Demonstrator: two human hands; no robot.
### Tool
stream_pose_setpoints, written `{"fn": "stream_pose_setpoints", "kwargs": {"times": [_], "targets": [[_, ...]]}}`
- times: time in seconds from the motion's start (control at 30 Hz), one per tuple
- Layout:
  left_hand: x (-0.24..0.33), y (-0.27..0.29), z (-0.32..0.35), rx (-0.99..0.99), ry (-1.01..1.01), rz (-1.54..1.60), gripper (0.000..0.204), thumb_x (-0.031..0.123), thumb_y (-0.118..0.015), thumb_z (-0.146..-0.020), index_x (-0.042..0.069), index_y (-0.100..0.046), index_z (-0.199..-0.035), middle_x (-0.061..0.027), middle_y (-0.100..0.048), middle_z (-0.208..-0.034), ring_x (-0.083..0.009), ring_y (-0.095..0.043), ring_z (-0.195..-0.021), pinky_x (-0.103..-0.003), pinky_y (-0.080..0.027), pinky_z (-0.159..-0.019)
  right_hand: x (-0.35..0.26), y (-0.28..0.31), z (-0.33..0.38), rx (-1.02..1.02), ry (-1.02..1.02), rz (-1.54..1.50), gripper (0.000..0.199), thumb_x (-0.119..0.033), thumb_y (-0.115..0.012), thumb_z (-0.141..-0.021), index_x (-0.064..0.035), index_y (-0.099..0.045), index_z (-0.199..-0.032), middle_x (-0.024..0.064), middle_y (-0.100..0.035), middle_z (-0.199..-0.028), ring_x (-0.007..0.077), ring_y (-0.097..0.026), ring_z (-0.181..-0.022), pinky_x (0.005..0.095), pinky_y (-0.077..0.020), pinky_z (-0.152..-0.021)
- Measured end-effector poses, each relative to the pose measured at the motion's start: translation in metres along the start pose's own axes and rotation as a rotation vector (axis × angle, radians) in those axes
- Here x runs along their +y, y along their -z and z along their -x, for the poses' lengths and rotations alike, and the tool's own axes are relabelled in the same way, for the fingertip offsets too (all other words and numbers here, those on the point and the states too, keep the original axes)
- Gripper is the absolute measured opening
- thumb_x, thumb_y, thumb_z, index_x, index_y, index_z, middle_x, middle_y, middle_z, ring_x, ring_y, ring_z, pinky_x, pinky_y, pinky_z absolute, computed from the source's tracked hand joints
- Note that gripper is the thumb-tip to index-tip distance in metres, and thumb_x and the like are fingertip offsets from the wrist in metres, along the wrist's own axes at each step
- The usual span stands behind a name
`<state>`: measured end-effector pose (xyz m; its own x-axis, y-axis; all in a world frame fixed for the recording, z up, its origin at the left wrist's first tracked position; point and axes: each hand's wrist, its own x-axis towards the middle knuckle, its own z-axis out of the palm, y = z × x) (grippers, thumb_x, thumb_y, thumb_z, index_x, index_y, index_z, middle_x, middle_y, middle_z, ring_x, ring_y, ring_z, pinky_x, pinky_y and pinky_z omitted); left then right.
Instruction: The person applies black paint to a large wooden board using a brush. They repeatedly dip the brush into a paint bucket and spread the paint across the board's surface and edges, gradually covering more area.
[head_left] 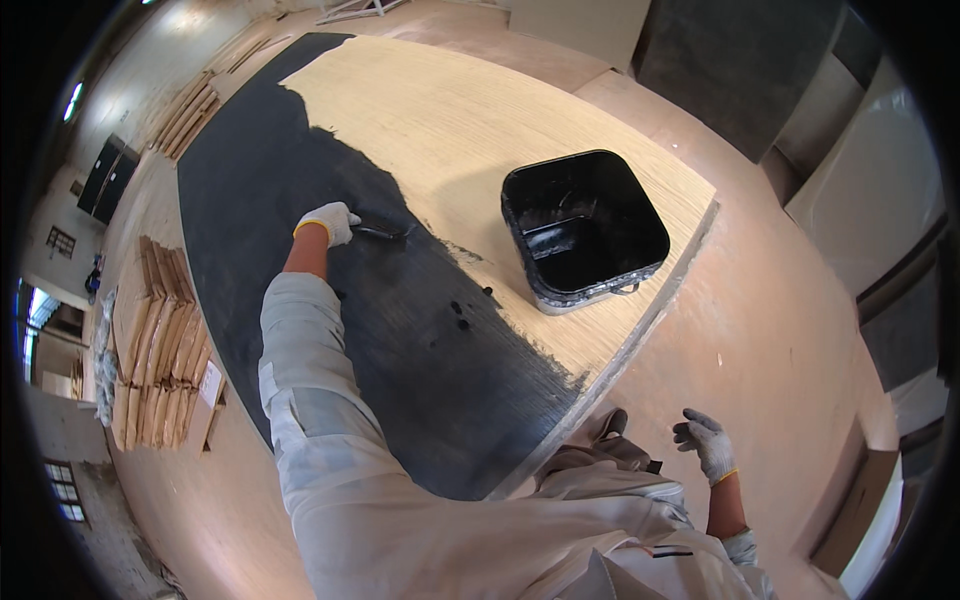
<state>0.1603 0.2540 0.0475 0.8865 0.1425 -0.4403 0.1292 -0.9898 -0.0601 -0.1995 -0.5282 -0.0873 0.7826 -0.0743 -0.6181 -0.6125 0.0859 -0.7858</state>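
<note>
My left hand (330,222), in a white knitted glove with a yellow cuff, is closed around a dark flat tool (385,230). The tool lies against the black-coated part of a large board (520,95); whether it is a brush or a scraper I cannot tell. Black coating (300,170) covers the board's left side with a ragged edge, and the right side is bare, pale wood grain. Standing on the bare part is an open square black bucket (640,255) with dark paint inside. My right hand (708,445), gloved with dark-stained fingers, hangs beside the board, holding nothing, fingers apart.
Several dark lumps (460,310) dot the coated surface near the bucket. Wrapped stacks (160,350) stand on the floor at left. Large dark panels (735,70) lean at the far right, and a cardboard piece (855,510) is at the lower right.
</note>
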Motion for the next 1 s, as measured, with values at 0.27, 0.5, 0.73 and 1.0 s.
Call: {"fn": "stream_pose_setpoints", "kwargs": {"times": [0.27,0.5,0.73,1.0], "targets": [[0.052,-0.009,0.058,-0.192,-0.354,0.000,0.061,0.011,-0.074,-0.082,0.022,-0.075,-0.142,-0.0174,-0.081,-0.107,-0.0320,-0.077,-0.093,-0.038,-0.058,-0.088,0.094,0.065,0.045,0.163,-0.108,-0.186,0.054,-0.018,-0.063,-0.105,0.0080,-0.054,-0.151,0.0236,-0.079,-0.109,0.0306,-0.078,-0.084,0.0406,-0.0653,-0.066],[0.046,-0.033,0.084,-0.118,-0.142,0.153,0.059,0.013,-0.075,-0.086,0.023,-0.073,-0.145,-0.0183,-0.078,-0.098,-0.0286,-0.076,-0.084,-0.038,-0.058,-0.082,0.074,0.051,0.001,0.068,-0.128,-0.035,0.051,-0.018,-0.062,-0.106,0.0048,-0.056,-0.151,0.0201,-0.080,-0.111,0.0277,-0.078,-0.086,0.0374,-0.0635,-0.070],[0.162,-0.081,0.198,0.004,-0.382,-0.038,0.047,0.023,-0.065,-0.092,0.024,-0.074,-0.138,-0.0185,-0.076,-0.118,-0.0393,-0.072,-0.114,-0.049,-0.058,-0.098,0.036,0.043,-0.026,-0.082,-0.079,0.017,0.048,-0.017,-0.063,-0.106,0.0036,-0.060,-0.149,0.0192,-0.080,-0.111,0.0262,-0.077,-0.089,0.0366,-0.0636,-0.073],[0.289,-0.189,0.346,0.160,-0.029,0.468,0.053,0.024,-0.064,-0.098,0.020,-0.065,-0.151,-0.0221,-0.077,-0.112,-0.0411,-0.074,-0.108,-0.051,-0.058,-0.093,-0.027,-0.009,-0.038,-0.508,-0.058,0.261,0.045,-0.020,-0.066,-0.107,0.0029,-0.065,-0.146,0.0110,-0.079,-0.113,0.0170,-0.075,-0.097,0.0286,-0.0601,-0.084]]}}
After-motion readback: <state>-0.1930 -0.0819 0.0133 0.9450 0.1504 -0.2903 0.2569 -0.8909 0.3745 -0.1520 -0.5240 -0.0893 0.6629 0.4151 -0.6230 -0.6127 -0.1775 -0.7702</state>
